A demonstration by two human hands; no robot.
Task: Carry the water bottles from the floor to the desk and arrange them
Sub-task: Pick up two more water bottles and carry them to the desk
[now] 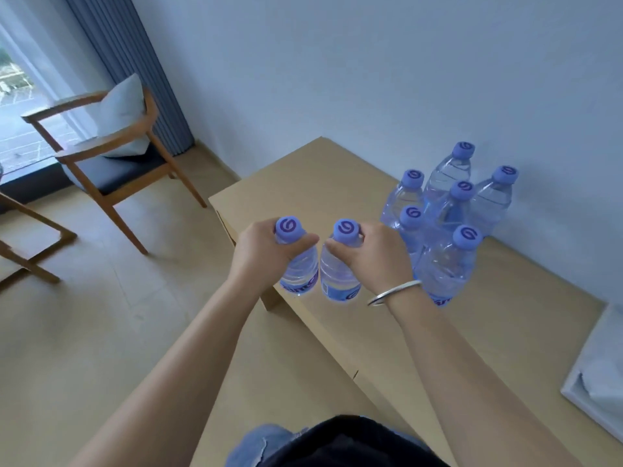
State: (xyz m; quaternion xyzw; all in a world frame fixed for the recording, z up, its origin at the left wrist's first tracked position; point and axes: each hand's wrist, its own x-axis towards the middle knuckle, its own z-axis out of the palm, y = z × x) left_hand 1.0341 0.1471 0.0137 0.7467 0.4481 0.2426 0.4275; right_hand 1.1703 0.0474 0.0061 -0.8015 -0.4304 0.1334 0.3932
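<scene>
Left hand: I'm seeing my left hand (266, 251) gripping a bottle just under its cap, fingers and thumb curling round the neck.
Left bottle: the left bottle (300, 264) is hanging upright over the near-left edge of the desk (303, 183) — whether its base is touching the top, I cannot tell.
Right hand: my right hand (374, 254) is wrapping round the neck of a second bottle, with a silver bangle (394, 293) sitting on the wrist.
Right bottle: the right bottle (338, 274) is being held upright just beside the left one, the two nearly touching.
Bottles on desk: six more — the cluster of bottles (451, 210) is standing upright toward the wall, packed close together, just right of my right hand.
Surroundings: a wooden chair (111, 153) with a cushion (123, 109) is standing on the floor by the window, well apart from the desk.
</scene>
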